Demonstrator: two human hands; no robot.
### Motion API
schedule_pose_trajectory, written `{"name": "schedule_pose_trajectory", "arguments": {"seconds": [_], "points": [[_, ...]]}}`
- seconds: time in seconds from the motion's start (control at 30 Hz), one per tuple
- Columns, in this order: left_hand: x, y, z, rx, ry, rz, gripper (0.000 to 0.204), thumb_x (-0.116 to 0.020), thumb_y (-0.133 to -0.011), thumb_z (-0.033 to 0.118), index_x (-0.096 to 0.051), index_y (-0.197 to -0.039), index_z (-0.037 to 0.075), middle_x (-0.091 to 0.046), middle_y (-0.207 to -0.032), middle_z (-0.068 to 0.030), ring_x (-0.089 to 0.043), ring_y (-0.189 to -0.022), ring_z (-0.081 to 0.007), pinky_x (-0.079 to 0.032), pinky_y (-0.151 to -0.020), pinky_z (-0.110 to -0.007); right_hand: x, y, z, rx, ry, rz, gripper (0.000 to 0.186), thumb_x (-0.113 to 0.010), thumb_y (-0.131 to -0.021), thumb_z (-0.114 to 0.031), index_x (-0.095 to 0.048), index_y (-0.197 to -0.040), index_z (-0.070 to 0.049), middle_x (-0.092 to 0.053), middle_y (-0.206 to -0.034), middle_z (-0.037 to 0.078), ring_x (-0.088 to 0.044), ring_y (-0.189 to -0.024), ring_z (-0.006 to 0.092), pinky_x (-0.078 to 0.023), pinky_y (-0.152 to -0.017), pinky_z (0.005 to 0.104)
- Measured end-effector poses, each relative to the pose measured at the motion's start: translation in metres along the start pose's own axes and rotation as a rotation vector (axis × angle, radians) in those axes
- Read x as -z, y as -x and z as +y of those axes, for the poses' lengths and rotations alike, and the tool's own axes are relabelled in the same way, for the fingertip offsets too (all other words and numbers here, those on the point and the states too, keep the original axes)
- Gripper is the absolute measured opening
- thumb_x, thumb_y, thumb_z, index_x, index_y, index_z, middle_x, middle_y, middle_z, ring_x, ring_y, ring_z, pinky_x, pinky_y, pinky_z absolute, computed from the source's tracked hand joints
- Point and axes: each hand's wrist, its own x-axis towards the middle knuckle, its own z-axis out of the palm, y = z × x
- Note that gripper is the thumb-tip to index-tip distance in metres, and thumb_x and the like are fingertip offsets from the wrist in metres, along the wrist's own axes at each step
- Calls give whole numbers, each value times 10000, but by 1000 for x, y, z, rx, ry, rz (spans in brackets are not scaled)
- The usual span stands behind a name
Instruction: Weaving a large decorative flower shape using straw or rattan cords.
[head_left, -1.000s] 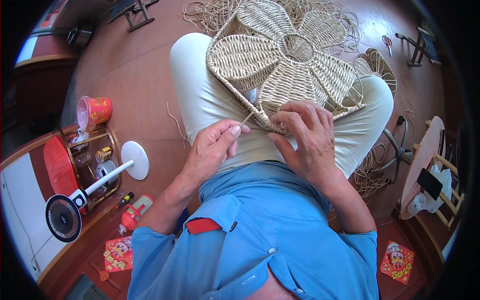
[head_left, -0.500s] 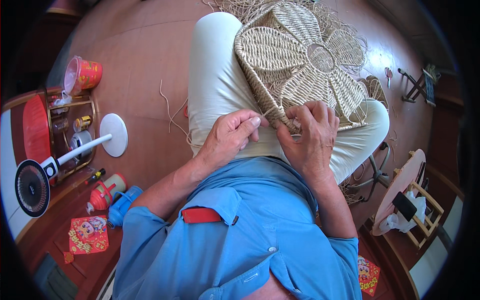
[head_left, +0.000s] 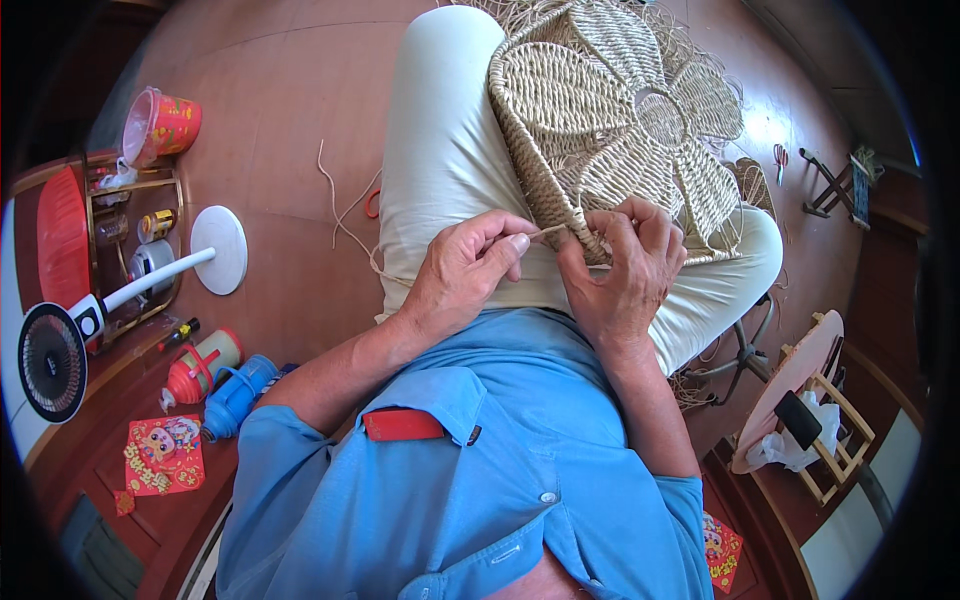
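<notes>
A flower-shaped panel of woven straw-coloured cord [head_left: 617,150] rests across my lap, its thick wrapped rim running down toward me. My left hand [head_left: 474,262], left of the rim's lower corner, pinches a strand of cord [head_left: 547,230] between thumb and forefinger; the strand runs to the rim. My right hand [head_left: 621,274] is closed on that lower corner, fingers curled over the weave and thumb against the rim. What its fingertips hold is partly hidden.
Loose cord [head_left: 334,182] lies on the floor [head_left: 270,110]. At left are a white fan [head_left: 52,362], red bucket [head_left: 163,127], rack [head_left: 130,190] and flasks [head_left: 238,395]. At right are scissors [head_left: 780,160], a folding stool [head_left: 830,190] and a round board [head_left: 775,400].
The view has shifted, so my legs and the panel appear further right. My left hand has moved slightly closer to the rim, still pinching the strand; my right hand stays on the corner.
</notes>
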Motion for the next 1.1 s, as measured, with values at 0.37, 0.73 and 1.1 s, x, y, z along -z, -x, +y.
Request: {"name": "schedule_pose_trajectory", "arguments": {"seconds": [0.37, 0.73, 1.1], "points": [[-1, -1, -2, -8, 28, 34, 274, -613, -1142, 231, -723, -1288, 26, -626, -823, 34, -450, -677, -4, -362, -585, -205, -8, 2, -3, -31, 30, 53, 233, -861, -732, -206, -750, -933, -168, -616, -1127, 20, -568, -1097, 271, -391, -922, 440], [-6, 0, -1, -7, -50, 106, 237, -612, -1123, 178, -730, -1230, 2, -645, -812, 24, -558, -754, -26, -442, -662, -226, -12, 1, -4, -21, 48, 72, 248, -820, -723, -193, -751, -959, -165, -623, -1132, 27, -575, -1097, 277, -402, -921, 440], [-6, -1, 1, 10, -50, 119, 232, -614, -1112, 164, -734, -1218, -4, -643, -805, 25, -553, -745, -24, -436, -656, -224, -11, 3, -5, -7, 43, 81, 271, -865, -739, -164, -750, -983, -136, -628, -1099, 33, -588, -1068, 283, -425, -944, 441]]}}
